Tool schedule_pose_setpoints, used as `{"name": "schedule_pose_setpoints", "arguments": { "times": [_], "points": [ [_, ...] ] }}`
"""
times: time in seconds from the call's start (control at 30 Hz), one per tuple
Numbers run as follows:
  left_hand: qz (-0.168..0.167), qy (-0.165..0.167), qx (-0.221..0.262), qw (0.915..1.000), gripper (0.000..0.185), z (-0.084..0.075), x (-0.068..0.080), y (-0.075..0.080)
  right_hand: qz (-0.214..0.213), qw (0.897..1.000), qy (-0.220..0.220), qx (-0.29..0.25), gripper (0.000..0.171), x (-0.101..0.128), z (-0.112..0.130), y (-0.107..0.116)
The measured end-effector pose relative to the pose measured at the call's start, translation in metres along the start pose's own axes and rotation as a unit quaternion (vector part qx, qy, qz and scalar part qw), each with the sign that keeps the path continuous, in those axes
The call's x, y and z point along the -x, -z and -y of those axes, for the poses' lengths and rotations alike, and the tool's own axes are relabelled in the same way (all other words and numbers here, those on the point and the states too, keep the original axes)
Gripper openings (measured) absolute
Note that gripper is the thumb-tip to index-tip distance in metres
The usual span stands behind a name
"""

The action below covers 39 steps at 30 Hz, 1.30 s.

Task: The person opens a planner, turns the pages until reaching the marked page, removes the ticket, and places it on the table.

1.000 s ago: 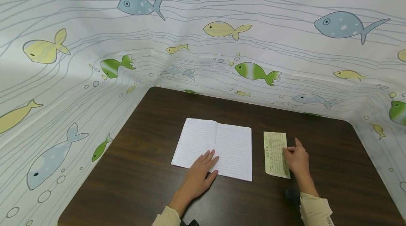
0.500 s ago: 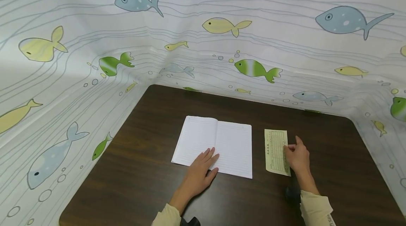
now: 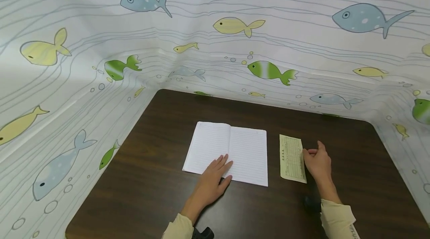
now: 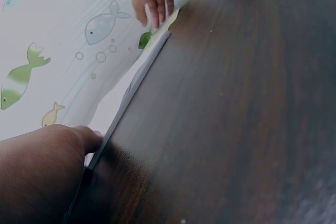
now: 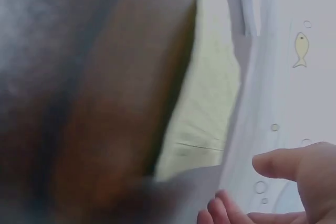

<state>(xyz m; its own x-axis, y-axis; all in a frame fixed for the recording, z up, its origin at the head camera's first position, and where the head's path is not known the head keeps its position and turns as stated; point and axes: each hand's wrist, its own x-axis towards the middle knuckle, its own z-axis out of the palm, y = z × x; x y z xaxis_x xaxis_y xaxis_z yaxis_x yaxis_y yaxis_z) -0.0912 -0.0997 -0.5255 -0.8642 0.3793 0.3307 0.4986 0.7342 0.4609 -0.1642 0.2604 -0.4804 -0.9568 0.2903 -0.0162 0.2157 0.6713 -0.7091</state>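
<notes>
An open lined notebook lies flat in the middle of the dark wooden table. My left hand rests on its lower edge with straight fingers; in the left wrist view this hand fills the lower left beside the notebook's edge. A yellowish printed paper slip lies to the right of the notebook. My right hand sits at the slip's right edge, its fingertips touching it. In the blurred right wrist view, the thumb and loosely curled fingers stand apart with nothing between them, near the slip.
A white curtain printed with fish walls the table at the left, back and right. Both sleeves are pale beige. Bare table lies in front of the notebook and to the right of the slip.
My right hand has slid right off the slip's face to its right edge. The slip has turned slightly. My left hand stays on the notebook.
</notes>
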Motion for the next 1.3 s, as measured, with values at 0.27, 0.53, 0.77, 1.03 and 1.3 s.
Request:
{"name": "schedule_pose_setpoints", "arguments": {
  "times": [0.27,0.53,0.77,1.03,1.3],
  "points": [
    [0.008,0.001,0.009,0.9999,0.048,-0.002,0.000,0.001,0.027,0.996,0.081,0.006,0.059,0.011,0.030,0.003],
    [0.001,-0.018,0.003,0.9998,0.050,0.000,0.000,0.005,0.138,0.938,0.302,0.098,0.043,0.043,0.063,-0.036],
    [-0.008,0.026,-0.008,0.9996,0.055,0.007,0.011,0.018,0.177,0.888,0.401,0.137,0.034,0.067,0.072,-0.063],
    [-0.042,0.280,0.066,0.9568,0.061,0.017,0.019,0.051,0.221,0.901,0.346,0.139,0.039,0.080,0.065,-0.064],
    [-0.069,0.371,0.158,0.9126,0.064,0.024,0.010,0.091,0.253,0.913,0.304,0.097,0.050,0.088,0.064,-0.067]
  ]
}}
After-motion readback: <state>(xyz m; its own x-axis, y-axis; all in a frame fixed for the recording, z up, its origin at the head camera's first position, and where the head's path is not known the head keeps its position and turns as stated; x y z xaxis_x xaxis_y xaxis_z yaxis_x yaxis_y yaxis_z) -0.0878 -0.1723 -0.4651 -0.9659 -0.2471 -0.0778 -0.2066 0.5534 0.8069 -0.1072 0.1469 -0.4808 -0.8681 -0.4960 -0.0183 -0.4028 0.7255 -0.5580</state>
